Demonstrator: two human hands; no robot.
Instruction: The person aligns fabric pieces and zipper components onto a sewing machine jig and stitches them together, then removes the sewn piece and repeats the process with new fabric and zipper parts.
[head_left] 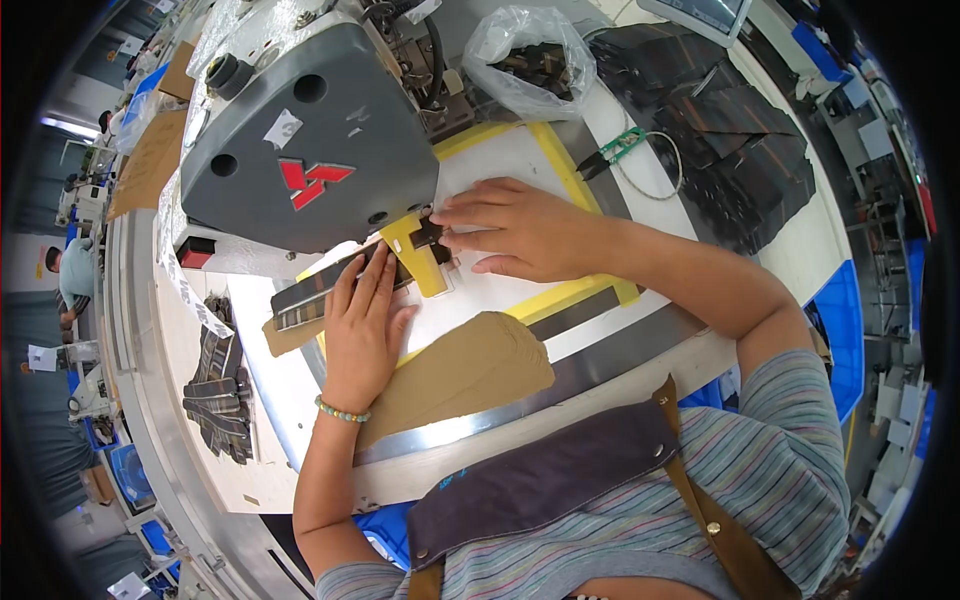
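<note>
My left hand [362, 310] lies with its fingers spread on a dark striped fabric strip [300, 300], left of the yellow guide piece [420, 262] under the grey machine head [320, 150]. My right hand [525, 232] rests to the right of that guide, fingers apart, the fingertips at the dark end of the fabric beside the machine. Brown card [283, 338] shows beneath the strip's left end. A larger fanned stack of brown pieces [460, 375] lies on the metal front edge, near my left wrist. The machine head hides part of the strip.
Dark fabric pieces [730, 140] are piled at the right, more striped pieces [218, 395] at the left. Green-handled snips [625, 145] and a clear plastic bag [530, 60] lie behind my right hand. A blue bin [840, 335] stands right. Another person [77, 270] is far left.
</note>
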